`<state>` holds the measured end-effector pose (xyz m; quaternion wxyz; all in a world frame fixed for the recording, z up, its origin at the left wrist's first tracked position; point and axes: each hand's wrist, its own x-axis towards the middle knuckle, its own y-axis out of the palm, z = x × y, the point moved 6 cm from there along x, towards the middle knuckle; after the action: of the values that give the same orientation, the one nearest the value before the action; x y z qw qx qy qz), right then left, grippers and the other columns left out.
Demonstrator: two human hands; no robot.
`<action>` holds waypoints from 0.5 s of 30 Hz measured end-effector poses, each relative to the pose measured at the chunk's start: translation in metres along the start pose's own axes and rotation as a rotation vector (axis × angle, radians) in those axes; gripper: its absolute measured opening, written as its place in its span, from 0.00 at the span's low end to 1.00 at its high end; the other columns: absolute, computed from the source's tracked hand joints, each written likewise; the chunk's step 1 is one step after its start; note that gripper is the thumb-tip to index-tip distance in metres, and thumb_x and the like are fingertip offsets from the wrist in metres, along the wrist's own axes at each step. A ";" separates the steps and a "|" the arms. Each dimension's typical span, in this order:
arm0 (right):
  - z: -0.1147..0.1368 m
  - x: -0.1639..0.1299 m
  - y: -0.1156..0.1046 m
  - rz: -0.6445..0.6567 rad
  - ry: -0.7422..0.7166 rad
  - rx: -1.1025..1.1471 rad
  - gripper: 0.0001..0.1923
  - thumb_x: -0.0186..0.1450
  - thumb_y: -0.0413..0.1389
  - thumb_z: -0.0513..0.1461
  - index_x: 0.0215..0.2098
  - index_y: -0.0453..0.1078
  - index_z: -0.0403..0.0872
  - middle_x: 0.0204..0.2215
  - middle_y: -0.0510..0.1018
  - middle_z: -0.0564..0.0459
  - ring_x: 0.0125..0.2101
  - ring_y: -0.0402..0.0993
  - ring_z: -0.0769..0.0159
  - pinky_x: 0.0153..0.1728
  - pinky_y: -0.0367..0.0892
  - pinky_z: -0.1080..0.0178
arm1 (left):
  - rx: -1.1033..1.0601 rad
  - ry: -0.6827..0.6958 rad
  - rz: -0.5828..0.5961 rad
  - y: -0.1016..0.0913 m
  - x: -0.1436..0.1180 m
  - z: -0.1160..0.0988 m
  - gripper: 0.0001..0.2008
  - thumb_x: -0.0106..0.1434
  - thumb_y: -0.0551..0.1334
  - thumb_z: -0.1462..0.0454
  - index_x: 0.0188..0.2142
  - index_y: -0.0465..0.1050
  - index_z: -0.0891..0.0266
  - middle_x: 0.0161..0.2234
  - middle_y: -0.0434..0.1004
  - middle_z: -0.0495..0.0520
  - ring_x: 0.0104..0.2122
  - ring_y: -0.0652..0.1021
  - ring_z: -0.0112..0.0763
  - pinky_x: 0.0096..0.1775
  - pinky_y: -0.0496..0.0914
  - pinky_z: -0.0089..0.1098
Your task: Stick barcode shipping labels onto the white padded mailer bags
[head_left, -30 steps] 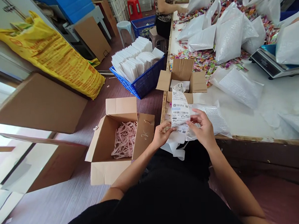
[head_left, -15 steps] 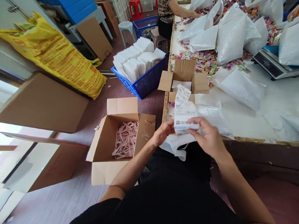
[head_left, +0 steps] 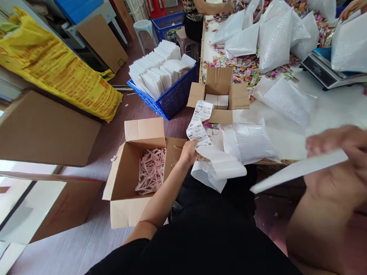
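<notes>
Our left hand (head_left: 188,150) pinches the lower end of a strip of shipping labels (head_left: 198,124) at the near edge of the table (head_left: 337,114). The strip rises up and bends toward the small open box (head_left: 218,96) that stands on the table corner. Our right hand (head_left: 344,163) is blurred, close to the camera at the right, and it grips a flat white sheet (head_left: 297,170) by its right end; the fingers close around the sheet, though the exact pinch we cannot tell.

To do this well, we judge that the left fingers should keep only the edge of the strip, so the barcodes stay uncovered and the paper does not crease. The sheet in the right hand is thin and long, so it will flap; a firm grip near its end helps.

For room: the bubble mailer (head_left: 252,142) lies just beside the strip and hangs a little over the table edge, so a careless sweep could pull it down. On the floor at the left, the open carton (head_left: 139,172) with paper shreds (head_left: 151,170) stands near our left arm. The blue basket (head_left: 169,99) is further away.
</notes>
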<state>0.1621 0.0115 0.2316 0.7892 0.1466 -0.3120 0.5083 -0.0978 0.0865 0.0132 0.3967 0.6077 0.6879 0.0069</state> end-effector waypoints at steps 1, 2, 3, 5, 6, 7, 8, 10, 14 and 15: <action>-0.025 0.002 0.005 0.000 0.017 -0.067 0.09 0.63 0.60 0.47 0.33 0.66 0.52 0.27 0.65 0.55 0.28 0.65 0.63 0.33 0.66 0.59 | 0.018 -0.020 0.018 -0.001 -0.002 0.001 0.11 0.62 0.66 0.61 0.39 0.78 0.68 0.37 0.84 0.63 0.42 0.84 0.45 0.47 0.77 0.41; -0.059 0.000 0.020 0.148 0.112 -0.193 0.10 0.63 0.59 0.48 0.34 0.67 0.51 0.29 0.68 0.54 0.30 0.66 0.63 0.35 0.67 0.58 | 0.038 -0.044 0.044 -0.002 -0.004 0.002 0.10 0.62 0.66 0.61 0.38 0.78 0.69 0.36 0.84 0.63 0.41 0.84 0.45 0.47 0.77 0.41; -0.093 -0.009 0.037 0.311 0.192 -0.334 0.12 0.64 0.58 0.49 0.37 0.68 0.50 0.30 0.70 0.51 0.32 0.68 0.60 0.37 0.68 0.56 | 0.060 -0.066 0.073 -0.001 -0.008 0.003 0.10 0.63 0.65 0.62 0.38 0.78 0.69 0.35 0.84 0.63 0.39 0.84 0.44 0.46 0.77 0.41; -0.145 -0.033 0.059 0.488 0.205 -0.624 0.18 0.65 0.55 0.48 0.47 0.70 0.45 0.43 0.75 0.41 0.45 0.70 0.50 0.47 0.66 0.47 | 0.106 -0.079 0.118 -0.001 -0.016 0.005 0.10 0.63 0.65 0.62 0.37 0.79 0.69 0.34 0.85 0.63 0.38 0.84 0.43 0.45 0.78 0.40; -0.160 -0.046 0.065 0.506 0.152 -0.727 0.21 0.67 0.53 0.47 0.53 0.69 0.44 0.52 0.73 0.37 0.52 0.67 0.46 0.53 0.62 0.44 | 0.124 -0.075 0.125 -0.001 -0.019 0.006 0.10 0.63 0.66 0.62 0.37 0.79 0.69 0.34 0.85 0.62 0.37 0.84 0.43 0.44 0.78 0.40; -0.169 -0.059 0.070 0.534 0.082 -0.803 0.23 0.69 0.50 0.46 0.58 0.67 0.44 0.58 0.69 0.36 0.58 0.63 0.45 0.57 0.57 0.42 | 0.135 -0.066 0.126 -0.002 -0.022 0.006 0.11 0.63 0.66 0.61 0.37 0.80 0.69 0.34 0.85 0.62 0.37 0.84 0.43 0.44 0.78 0.39; -0.174 -0.072 0.075 0.574 0.007 -0.846 0.24 0.70 0.48 0.45 0.61 0.65 0.45 0.62 0.66 0.36 0.62 0.59 0.45 0.60 0.53 0.41 | 0.142 -0.058 0.124 -0.002 -0.023 0.005 0.11 0.63 0.66 0.61 0.38 0.80 0.69 0.34 0.85 0.62 0.37 0.84 0.43 0.44 0.78 0.39; -0.175 -0.093 0.082 0.691 -0.104 -0.882 0.26 0.71 0.47 0.47 0.63 0.64 0.46 0.64 0.65 0.38 0.65 0.56 0.47 0.64 0.47 0.41 | 0.151 -0.053 0.124 -0.002 -0.024 0.006 0.12 0.63 0.65 0.60 0.37 0.80 0.68 0.34 0.85 0.62 0.38 0.84 0.43 0.43 0.78 0.39; -0.183 -0.095 0.077 0.846 -0.110 -0.921 0.37 0.66 0.52 0.56 0.67 0.59 0.45 0.68 0.59 0.39 0.68 0.48 0.43 0.66 0.39 0.36 | 0.159 -0.040 0.128 0.000 -0.020 0.007 0.13 0.61 0.67 0.59 0.39 0.81 0.68 0.33 0.85 0.61 0.38 0.84 0.43 0.43 0.78 0.39; -0.189 -0.086 0.068 0.818 -0.048 -0.938 0.40 0.65 0.53 0.58 0.67 0.58 0.45 0.69 0.58 0.38 0.69 0.47 0.42 0.65 0.39 0.35 | 0.156 -0.028 0.121 0.000 -0.019 0.006 0.13 0.61 0.67 0.59 0.39 0.81 0.68 0.33 0.85 0.61 0.38 0.84 0.44 0.44 0.78 0.39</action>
<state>0.1418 0.0839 0.0265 0.5038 -0.3355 -0.5506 0.5749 -0.0959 0.0679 0.0195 0.3564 0.6775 0.6427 -0.0312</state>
